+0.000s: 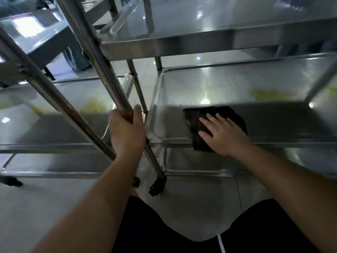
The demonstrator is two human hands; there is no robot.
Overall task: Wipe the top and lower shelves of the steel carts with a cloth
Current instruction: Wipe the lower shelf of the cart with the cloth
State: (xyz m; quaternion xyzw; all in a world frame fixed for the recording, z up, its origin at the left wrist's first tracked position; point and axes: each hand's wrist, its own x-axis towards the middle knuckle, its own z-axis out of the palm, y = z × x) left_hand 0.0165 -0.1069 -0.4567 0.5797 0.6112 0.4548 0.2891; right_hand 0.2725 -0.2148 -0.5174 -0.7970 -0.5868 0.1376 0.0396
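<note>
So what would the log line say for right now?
left hand: grips cart post | right hand: flat on dark cloth | middle shelf: yellow smear

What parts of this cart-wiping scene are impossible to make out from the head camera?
- Shelf under the dark cloth: hidden by cloth and right hand.
- Left hand's palm: hidden behind its grip on the steel post.
- Cart's right end: cut off by frame edge.
- Yellowish marks: too blurred to identify.
</note>
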